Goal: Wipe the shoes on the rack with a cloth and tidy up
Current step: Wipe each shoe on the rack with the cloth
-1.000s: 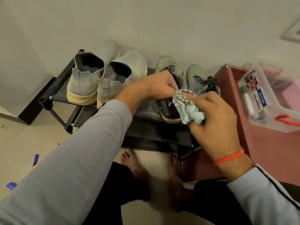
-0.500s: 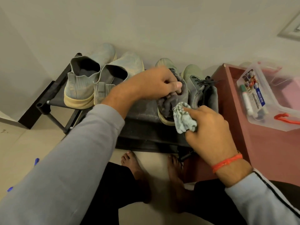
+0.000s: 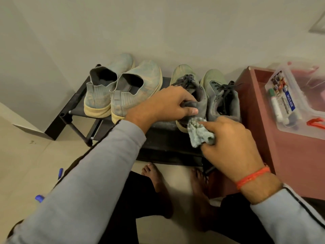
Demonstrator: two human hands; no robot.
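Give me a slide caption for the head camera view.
Left hand grips grey laced shoe on rack; right hand wipes with cloth.

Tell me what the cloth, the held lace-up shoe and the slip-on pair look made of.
Cloth: soft woven fabric, matte, crumpled in the right hand.
Lace-up shoe, gripped by the left hand: grey suede-like or textile upper, dull and dusty.
Slip-on pair: probably knit fabric with ribbed heels, pale rubbery soles.

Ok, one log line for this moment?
left hand: grips laced shoe heel | right hand: cloth on heel | rack: four shoes
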